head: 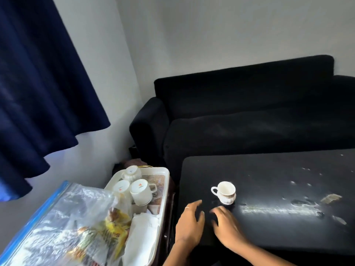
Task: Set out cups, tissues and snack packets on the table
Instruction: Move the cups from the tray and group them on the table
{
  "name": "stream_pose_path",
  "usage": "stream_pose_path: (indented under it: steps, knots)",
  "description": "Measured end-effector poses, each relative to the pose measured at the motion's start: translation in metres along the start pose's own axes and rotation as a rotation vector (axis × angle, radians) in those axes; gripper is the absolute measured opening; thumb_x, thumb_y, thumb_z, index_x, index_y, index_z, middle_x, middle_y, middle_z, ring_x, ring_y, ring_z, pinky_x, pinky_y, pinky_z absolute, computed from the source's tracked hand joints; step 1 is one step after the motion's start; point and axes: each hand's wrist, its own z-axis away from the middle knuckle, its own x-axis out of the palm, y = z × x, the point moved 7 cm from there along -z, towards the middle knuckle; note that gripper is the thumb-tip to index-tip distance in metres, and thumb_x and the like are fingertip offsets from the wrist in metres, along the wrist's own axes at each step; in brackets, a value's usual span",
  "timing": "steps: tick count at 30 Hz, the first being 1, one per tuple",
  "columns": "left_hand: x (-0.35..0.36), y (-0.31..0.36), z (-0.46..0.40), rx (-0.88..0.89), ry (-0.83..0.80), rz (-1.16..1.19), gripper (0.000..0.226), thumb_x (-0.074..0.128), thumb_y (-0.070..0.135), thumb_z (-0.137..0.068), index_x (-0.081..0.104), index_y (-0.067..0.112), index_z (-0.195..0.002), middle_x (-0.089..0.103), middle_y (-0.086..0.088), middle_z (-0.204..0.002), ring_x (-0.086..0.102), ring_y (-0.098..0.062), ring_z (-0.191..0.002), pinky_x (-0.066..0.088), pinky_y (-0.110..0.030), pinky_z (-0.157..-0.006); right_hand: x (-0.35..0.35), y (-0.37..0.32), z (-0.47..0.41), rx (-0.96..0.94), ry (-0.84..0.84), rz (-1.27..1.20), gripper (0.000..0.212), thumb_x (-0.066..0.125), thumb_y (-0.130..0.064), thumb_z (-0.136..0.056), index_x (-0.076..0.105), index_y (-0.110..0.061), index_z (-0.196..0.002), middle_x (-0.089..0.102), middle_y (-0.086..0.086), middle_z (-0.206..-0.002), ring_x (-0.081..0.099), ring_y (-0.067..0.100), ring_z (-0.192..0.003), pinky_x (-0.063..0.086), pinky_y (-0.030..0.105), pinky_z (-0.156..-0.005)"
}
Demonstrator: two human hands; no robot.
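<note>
While our hands hover over the black desk (269, 179), left hand (189, 225) and right hand (227, 227) both loose and grasping nothing, a small white ceramic cup (225, 191) stands upright just beyond them. Upturned white mugs (141, 191) bearing unreadable red marks, white tissues (142, 233) and bagged yellow snack packets (113, 227) wait on the white plastic tray (165, 173).

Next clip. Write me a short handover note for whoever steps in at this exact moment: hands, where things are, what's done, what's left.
Hands: left hand and right hand both open, holding nothing, over the near edge of the black table.
Done: one white cup stands upright on the table.
Left: three upturned cups sit in the white tray left of the table, with tissues. Snack packets are in the clear bag beside them. All of these go to the table.
</note>
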Motion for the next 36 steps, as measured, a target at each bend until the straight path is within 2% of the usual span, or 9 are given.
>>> stream_pose_path:
  steps: [3,6,10,14,17,20,24,29,36]
  knots:
    - [-0.044,0.002,0.000,0.055,0.227,-0.058,0.038,0.046,0.026,-0.094,0.050,0.034,-0.131,0.052,0.018,-0.132,0.048,0.000,-0.121,0.038,-0.017,-0.096,-0.011,-0.040,-0.015,-0.077,0.013,-0.046,0.032,0.049,-0.021,-0.092,0.053,-0.020,-0.124,0.053,-0.006,-0.126,0.048,0.011,-0.120,0.035,0.021,-0.100]
    - [-0.080,-0.012,0.002,0.011,0.433,-0.131,0.039,0.047,0.024,-0.092,0.050,0.031,-0.131,0.052,0.014,-0.132,0.047,-0.008,-0.118,0.040,-0.023,-0.096,-0.020,-0.080,-0.029,-0.140,0.025,-0.105,0.031,0.048,-0.021,-0.093,0.054,-0.019,-0.123,0.053,-0.006,-0.125,0.049,0.012,-0.119,0.036,0.022,-0.100]
    - [-0.113,-0.032,-0.001,-0.009,0.568,-0.240,0.046,0.052,0.023,-0.089,0.048,0.019,-0.135,0.049,0.002,-0.140,0.045,-0.019,-0.124,0.033,-0.031,-0.106,-0.024,-0.127,-0.047,-0.215,0.010,-0.155,0.031,0.046,-0.022,-0.094,0.053,-0.019,-0.124,0.052,-0.006,-0.126,0.047,0.011,-0.119,0.038,0.023,-0.100]
    - [-0.128,-0.054,-0.023,-0.101,0.472,-0.438,0.057,0.030,0.041,-0.098,0.017,0.020,-0.150,0.017,0.002,-0.159,0.010,-0.015,-0.147,-0.001,-0.034,-0.119,-0.019,-0.171,-0.063,-0.348,-0.035,-0.084,0.031,0.042,-0.022,-0.096,0.052,-0.018,-0.125,0.051,-0.004,-0.128,0.047,0.013,-0.119,0.039,0.027,-0.101]
    - [-0.137,-0.068,-0.040,-0.153,0.411,-0.542,0.060,0.018,0.044,-0.100,0.001,0.019,-0.152,0.002,0.001,-0.161,-0.003,-0.016,-0.148,-0.010,-0.037,-0.118,-0.014,-0.201,-0.079,-0.463,-0.065,0.006,0.036,0.037,-0.020,-0.096,0.049,-0.016,-0.130,0.049,-0.001,-0.132,0.043,0.016,-0.122,0.035,0.030,-0.104]
    - [-0.148,-0.081,-0.057,-0.207,0.375,-0.591,0.061,0.014,0.043,-0.100,-0.005,0.016,-0.151,-0.004,-0.002,-0.161,-0.008,-0.018,-0.148,-0.011,-0.039,-0.117,-0.007,-0.222,-0.102,-0.518,-0.075,0.057,0.037,0.037,-0.019,-0.095,0.048,-0.015,-0.130,0.048,0.002,-0.134,0.042,0.019,-0.124,0.032,0.033,-0.107]
    - [-0.167,-0.093,-0.084,-0.246,0.359,-0.554,0.062,0.018,0.041,-0.100,0.000,0.013,-0.152,0.004,-0.005,-0.161,0.001,-0.021,-0.149,-0.003,-0.039,-0.120,0.005,-0.240,-0.137,-0.481,-0.091,0.066,0.038,0.039,-0.019,-0.095,0.046,-0.013,-0.131,0.046,0.005,-0.135,0.043,0.024,-0.122,0.034,0.035,-0.102]
    - [-0.185,-0.107,-0.113,-0.384,0.281,-0.535,0.083,0.044,0.052,-0.087,0.011,0.006,-0.148,0.030,-0.011,-0.153,0.025,-0.027,-0.142,0.003,-0.046,-0.118,0.035,-0.237,-0.176,-0.221,-0.228,-0.053,0.040,0.038,-0.022,-0.096,0.041,-0.009,-0.133,0.044,0.011,-0.136,0.044,0.030,-0.124,0.039,0.041,-0.101]
    - [-0.196,-0.133,-0.138,-0.539,0.213,-0.428,0.073,0.039,0.053,-0.092,0.018,0.011,-0.147,0.044,-0.011,-0.143,0.039,-0.028,-0.135,0.000,-0.052,-0.116,0.073,-0.235,-0.195,0.037,-0.467,-0.307,0.044,0.034,-0.020,-0.097,0.036,-0.010,-0.139,0.050,0.016,-0.136,0.051,0.031,-0.121,0.043,0.038,-0.100]
